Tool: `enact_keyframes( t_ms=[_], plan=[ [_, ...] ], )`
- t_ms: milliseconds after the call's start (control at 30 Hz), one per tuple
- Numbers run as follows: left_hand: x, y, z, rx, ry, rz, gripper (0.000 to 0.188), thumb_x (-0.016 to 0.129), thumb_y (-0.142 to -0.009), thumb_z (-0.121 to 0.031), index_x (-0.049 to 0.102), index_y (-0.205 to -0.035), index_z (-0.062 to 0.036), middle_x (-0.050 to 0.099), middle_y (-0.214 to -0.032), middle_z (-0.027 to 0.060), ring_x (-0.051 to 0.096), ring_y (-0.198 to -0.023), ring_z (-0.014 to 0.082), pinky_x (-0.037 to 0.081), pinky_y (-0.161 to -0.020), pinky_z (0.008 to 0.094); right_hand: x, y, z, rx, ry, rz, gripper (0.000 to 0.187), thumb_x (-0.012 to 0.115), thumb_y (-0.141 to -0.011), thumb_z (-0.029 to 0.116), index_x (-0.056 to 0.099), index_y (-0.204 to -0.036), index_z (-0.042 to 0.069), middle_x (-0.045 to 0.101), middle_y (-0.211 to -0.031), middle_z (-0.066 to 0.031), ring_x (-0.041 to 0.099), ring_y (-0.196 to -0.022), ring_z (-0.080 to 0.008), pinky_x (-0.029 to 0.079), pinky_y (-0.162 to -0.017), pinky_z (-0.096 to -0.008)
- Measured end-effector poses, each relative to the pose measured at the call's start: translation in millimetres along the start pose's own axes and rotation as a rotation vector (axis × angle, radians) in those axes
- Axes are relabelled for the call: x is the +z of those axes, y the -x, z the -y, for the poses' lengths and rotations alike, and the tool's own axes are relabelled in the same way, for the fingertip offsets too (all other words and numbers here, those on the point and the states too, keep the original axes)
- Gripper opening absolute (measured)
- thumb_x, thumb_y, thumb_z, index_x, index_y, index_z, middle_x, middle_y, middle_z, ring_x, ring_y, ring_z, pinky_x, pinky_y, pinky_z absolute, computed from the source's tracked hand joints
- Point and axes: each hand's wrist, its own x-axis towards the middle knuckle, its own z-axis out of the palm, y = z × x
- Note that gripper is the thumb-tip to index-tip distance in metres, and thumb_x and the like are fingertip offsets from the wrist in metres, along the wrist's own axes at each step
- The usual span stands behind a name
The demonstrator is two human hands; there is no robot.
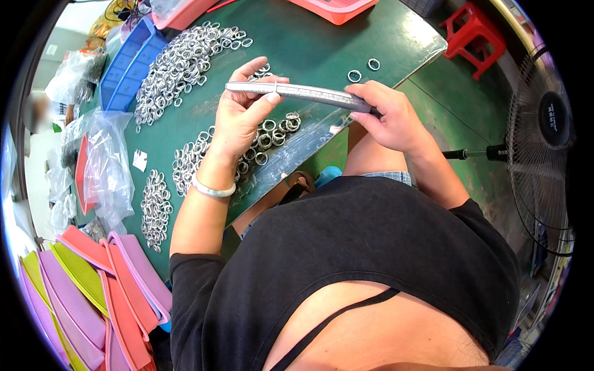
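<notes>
My right hand [396, 117] is closed round the dark handle end of a ring mandrel [312, 95], a long tapered metal stick with markings along it. The mandrel points left, held roughly level above the near edge of the table. A silver ring [275, 88] sits around it toward the thin end. My left hand [241, 120] pinches at this ring, thumb below and fingers behind the mandrel, partly hidden by it. Under my left wrist, a pile of silver rings [185, 164] and a group of darker, thicker rings [265, 139] lie on the green table [309, 43].
A large ring heap [179, 68] lies beside a blue bin [131, 65], with a smaller pile [156, 207] nearer me. Two loose rings [354, 75] are near the right edge. Plastic bags [108, 167] and stacked coloured trays [74, 297] stand left; a fan [544, 123] and red stool [473, 37] right.
</notes>
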Motion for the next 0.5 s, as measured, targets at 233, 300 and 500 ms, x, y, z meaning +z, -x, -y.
enact_keyframes(
  t_ms=[233, 300, 500],
  plan=[
    [-1.7, 4.1, -1.1, -0.079, -0.006, -0.038, 0.036, 0.064, -0.081, -0.003, 0.052, -0.115, -0.0001, 0.063, -0.100, 0.0077, 0.059, -0.089, 0.0131, 0.047, -0.084, 0.0253, 4.7, 0.6, 3.1, -0.023, 0.027, -0.017, 0.033, 0.068, -0.070, 0.004, 0.059, -0.102, 0.004, 0.060, -0.084, -0.0105, 0.061, -0.073, -0.0286, 0.049, -0.062, -0.0346],
    [-9.6, 8.2, 2.6, -0.101, 0.002, -0.051, 0.030, 0.065, -0.081, -0.004, 0.057, -0.110, -0.0008, 0.062, -0.095, 0.0047, 0.058, -0.084, 0.0106, 0.046, -0.080, 0.0234, 5.3, 0.4, 3.2, -0.033, 0.024, -0.018, 0.033, 0.068, -0.070, 0.004, 0.059, -0.102, 0.004, 0.060, -0.084, -0.0106, 0.061, -0.073, -0.0287, 0.049, -0.062, -0.0347],
    [-15.0, 9.1, 7.6, -0.061, 0.013, -0.088, 0.025, 0.067, -0.080, -0.005, 0.061, -0.104, -0.0026, 0.062, -0.089, 0.0014, 0.055, -0.082, 0.0078, 0.045, -0.075, 0.0213, 6.1, 0.7, 3.2, -0.030, -0.004, 0.001, 0.033, 0.068, -0.071, 0.004, 0.059, -0.102, 0.003, 0.060, -0.086, -0.0115, 0.061, -0.072, -0.0281, 0.049, -0.063, -0.0344]
  ],
)
